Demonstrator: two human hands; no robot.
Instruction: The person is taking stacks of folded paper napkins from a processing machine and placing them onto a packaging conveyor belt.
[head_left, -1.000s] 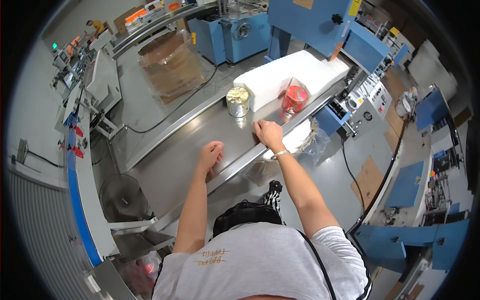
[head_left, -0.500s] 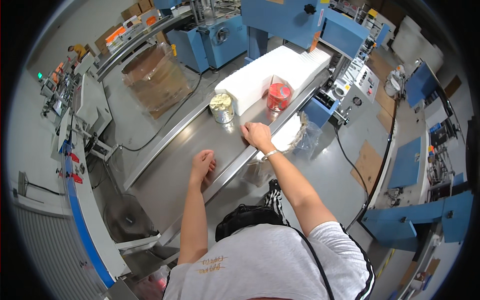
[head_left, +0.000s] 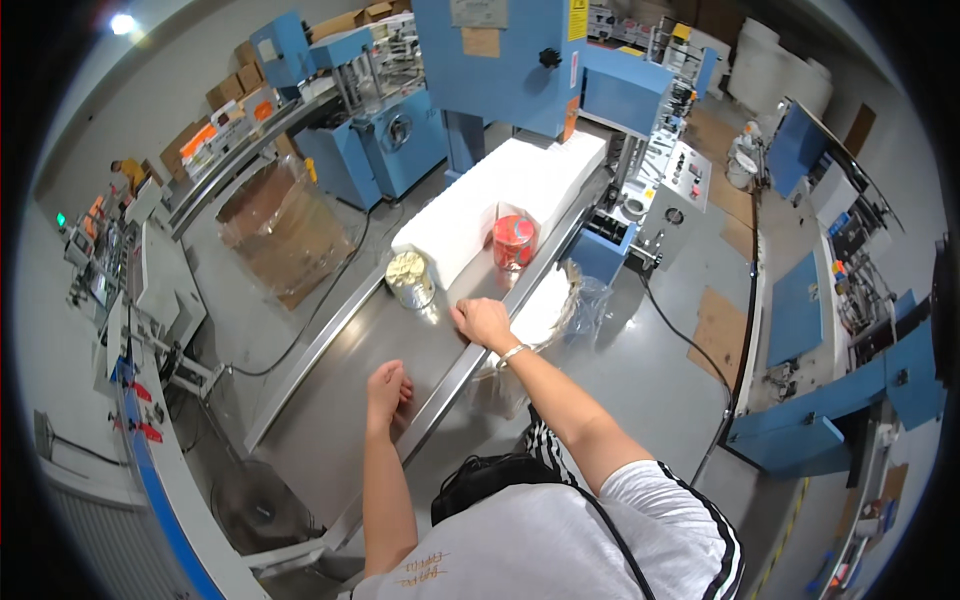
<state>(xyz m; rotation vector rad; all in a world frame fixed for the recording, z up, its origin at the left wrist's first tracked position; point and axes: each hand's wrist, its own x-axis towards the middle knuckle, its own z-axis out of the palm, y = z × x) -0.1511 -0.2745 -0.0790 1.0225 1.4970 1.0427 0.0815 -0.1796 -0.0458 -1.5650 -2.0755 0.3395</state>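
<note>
Workshop with blue machines; long steel table [head_left: 330, 400] runs diagonally. Left hand [head_left: 386, 385] rests flat on it, loose, holding nothing. Right hand [head_left: 483, 322] lies on the table edge, fingers curled, gripping nothing. Clear jar [head_left: 410, 279] and red tub [head_left: 513, 241] stand ahead beside white foam block [head_left: 500, 195]. Wrapped brown cartons [head_left: 285, 235] left.

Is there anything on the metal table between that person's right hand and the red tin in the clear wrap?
Nothing visible. The right hand rests on the metal table, and bare steel lies between it and the red tin. The pale tin sits off to the left.
</note>
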